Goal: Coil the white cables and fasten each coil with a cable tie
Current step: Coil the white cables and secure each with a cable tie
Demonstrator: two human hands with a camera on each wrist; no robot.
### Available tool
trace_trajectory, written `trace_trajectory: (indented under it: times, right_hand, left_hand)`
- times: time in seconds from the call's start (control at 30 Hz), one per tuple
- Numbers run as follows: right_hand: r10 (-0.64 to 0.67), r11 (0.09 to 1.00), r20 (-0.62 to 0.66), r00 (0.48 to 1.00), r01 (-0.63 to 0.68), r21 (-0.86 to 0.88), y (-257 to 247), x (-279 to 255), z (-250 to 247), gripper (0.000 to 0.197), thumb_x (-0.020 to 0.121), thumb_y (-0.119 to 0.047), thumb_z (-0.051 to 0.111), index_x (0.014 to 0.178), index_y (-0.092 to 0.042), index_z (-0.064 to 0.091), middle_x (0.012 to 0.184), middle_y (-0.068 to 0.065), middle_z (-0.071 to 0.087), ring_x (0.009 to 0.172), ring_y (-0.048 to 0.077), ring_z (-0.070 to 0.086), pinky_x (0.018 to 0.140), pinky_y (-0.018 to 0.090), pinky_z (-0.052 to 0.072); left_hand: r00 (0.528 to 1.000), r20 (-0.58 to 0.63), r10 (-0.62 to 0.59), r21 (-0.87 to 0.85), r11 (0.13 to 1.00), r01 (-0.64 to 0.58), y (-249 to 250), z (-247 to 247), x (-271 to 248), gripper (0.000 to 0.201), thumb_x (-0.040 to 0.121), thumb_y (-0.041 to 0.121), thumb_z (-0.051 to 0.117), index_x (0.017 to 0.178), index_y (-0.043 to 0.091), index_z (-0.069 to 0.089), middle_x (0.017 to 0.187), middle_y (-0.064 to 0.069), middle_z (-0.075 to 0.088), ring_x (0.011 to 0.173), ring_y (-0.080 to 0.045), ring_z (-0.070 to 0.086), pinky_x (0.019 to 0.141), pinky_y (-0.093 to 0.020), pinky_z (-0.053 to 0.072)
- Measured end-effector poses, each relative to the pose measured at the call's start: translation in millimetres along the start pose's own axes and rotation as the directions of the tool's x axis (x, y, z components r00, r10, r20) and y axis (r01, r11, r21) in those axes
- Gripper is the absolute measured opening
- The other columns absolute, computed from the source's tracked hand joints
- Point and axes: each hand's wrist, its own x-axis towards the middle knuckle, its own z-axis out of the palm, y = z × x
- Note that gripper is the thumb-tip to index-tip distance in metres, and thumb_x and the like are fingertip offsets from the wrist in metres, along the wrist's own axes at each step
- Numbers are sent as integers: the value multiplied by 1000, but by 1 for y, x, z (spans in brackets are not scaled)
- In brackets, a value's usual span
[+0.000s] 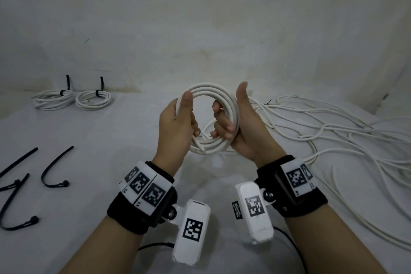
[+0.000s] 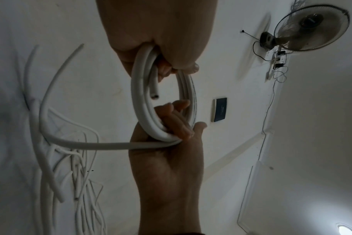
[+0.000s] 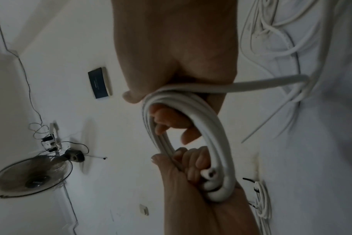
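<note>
Between my two hands, held up above the white-covered worktop [image 1: 111, 140], sits the coil [image 1: 213, 91] of white cable I am winding. My left hand [image 1: 175, 127] has its grip curled round the coil's left side, thumb pressed up along the outer turn, with one cut end [image 2: 154, 97] poking loose just inside the ring. My right hand [image 1: 242, 131] wraps the opposite side, fingers [image 1: 220, 118] hooked through the middle, thumb standing free. From the right-hand grip a free tail [image 2: 80, 143] runs off toward the loose cables [image 1: 333, 131] heaped to my right. Judging by the round, springy loops, this cable is light but fairly stiff: it wants to spring open, and the smooth jacket looks likely to slide turn over turn. Best hold, I reckon, is across all turns at once, pinching the bundle flat where the cut end lies so it cannot escape. Two finished coils [image 1: 73, 98] lie at the far left, each cinched with a black tie. Spare cable ties [image 1: 53, 169] wait near left; one hand must free itself to fetch one, so the other needs the whole bundle.
</note>
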Motion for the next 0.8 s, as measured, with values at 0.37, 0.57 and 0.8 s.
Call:
trace_trajectory:
  times: [0.37,0.57,0.8]
  right_hand:
    - [89,985,24,996,-92,149,3,3,-2,51,92,-56,34,69,-13,47,46,-5,35,36,7,32,46,20,26]
    - [161,972,-123,979,-136,193,1,3,-5,60,90,-60,43,47,-18,32,34,-6,24,27,6,18,41,22,10]
    - [61,926,-279,959,50,374,-2,3,-13,58,92,-51,43,45,-19,32,34,-7,22,26,7,17,36,19,18]
  left_hand:
    - [998,-4,-61,-9,998,61,-5,1,1,42,98,41,41,68,12,38,43,12,32,39,-7,34,48,-26,37]
    - [978,177,-113,64,993,103,-5,0,5,39,98,43,36,76,12,46,45,11,41,42,-6,42,56,-28,43]
    - [846,137,-515,249,845,474,-7,-11,9,59,95,59,23,90,12,59,82,-6,59,73,-17,58,65,-28,50]
